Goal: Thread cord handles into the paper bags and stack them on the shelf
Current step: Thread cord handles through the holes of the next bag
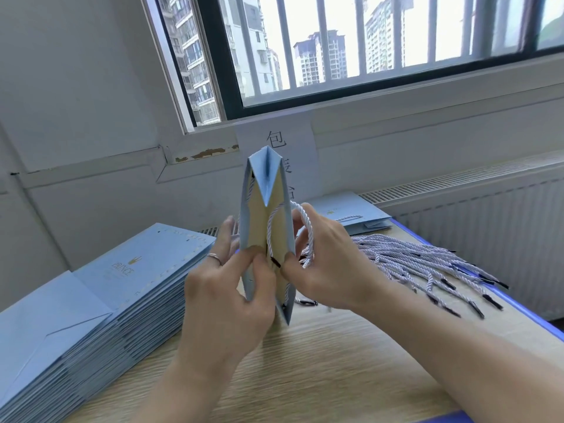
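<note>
A light blue paper bag (259,215) stands open on the wooden table, its mouth towards me, cream inside. My left hand (225,288) grips its left wall, thumb inside the mouth. My right hand (323,264) grips the right wall and pinches a white twisted cord (306,227) that loops from the bag's side. The cord's black tip (275,261) lies inside the bag between my thumbs. Another cord runs along the inner left wall.
A tall stack of flat blue bags (100,297) fills the table's left. A pile of loose white cords with black tips (427,264) lies at the right. Flat bags with handles (351,215) lie behind. A radiator (488,221) and barred window stand beyond.
</note>
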Demonstrator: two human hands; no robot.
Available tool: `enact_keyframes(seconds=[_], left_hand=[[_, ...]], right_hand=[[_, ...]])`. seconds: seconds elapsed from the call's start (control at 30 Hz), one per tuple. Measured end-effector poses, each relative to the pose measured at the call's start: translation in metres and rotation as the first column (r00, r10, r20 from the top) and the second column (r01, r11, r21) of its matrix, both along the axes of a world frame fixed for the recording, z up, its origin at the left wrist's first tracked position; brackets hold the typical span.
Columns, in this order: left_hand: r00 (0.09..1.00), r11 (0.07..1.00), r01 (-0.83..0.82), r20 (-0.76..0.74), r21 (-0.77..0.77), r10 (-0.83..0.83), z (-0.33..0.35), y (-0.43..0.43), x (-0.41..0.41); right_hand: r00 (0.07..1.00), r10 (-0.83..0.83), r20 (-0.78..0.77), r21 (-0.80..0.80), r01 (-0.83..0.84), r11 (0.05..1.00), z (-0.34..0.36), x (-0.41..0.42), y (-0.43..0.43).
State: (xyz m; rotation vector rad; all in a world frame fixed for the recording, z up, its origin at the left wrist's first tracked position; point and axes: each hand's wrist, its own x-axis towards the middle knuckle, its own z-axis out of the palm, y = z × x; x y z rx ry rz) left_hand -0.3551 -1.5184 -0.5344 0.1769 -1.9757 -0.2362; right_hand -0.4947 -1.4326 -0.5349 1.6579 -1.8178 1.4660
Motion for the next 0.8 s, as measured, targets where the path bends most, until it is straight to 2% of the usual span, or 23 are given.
enact_keyframes(seconds=[0.1, 0.2, 0.3, 0.6, 0.67, 0.7, 0.8], left_hand=[[0.997, 0.997, -0.072, -0.009, 0.034, 0.073, 0.005, -0.002, -0.007], [0.993, 0.998, -0.068, -0.098, -0.017, 0.066, 0.012, -0.006, -0.012], [0.975, 0.988, -0.139, -0.182, -0.063, 0.126, 0.014, -0.016, -0.016], [0.983, 0.992, -0.129, -0.13, 0.007, 0.128, 0.001, -0.032, -0.014], [0.98, 0.99, -0.138, -0.139, 0.023, 0.14, 0.002, -0.033, -0.011], [0.978, 0.989, -0.145, -0.146, 0.029, 0.148, 0.002, -0.034, -0.01], [0.975, 0.988, -0.151, -0.159, 0.036, 0.155, 0.004, -0.033, -0.01]], right_hand=[[0.999, 0.017, -0.035, 0.016, -0.017, 1.0, -0.001, 0.005, -0.002], [0.997, 0.007, -0.077, 0.04, -0.004, 0.999, -0.002, 0.011, 0.001], [0.996, 0.017, -0.092, 0.059, -0.012, 0.998, -0.001, 0.015, 0.003], [0.999, 0.024, -0.038, 0.077, -0.021, 0.997, 0.0, 0.017, 0.006], [0.992, -0.063, -0.107, 0.085, 0.072, 0.994, 0.001, 0.019, 0.008], [0.972, -0.144, -0.188, 0.073, 0.16, 0.984, 0.002, 0.019, 0.009], [0.846, -0.312, -0.433, 0.036, 0.363, 0.931, -0.001, 0.02, 0.01]])
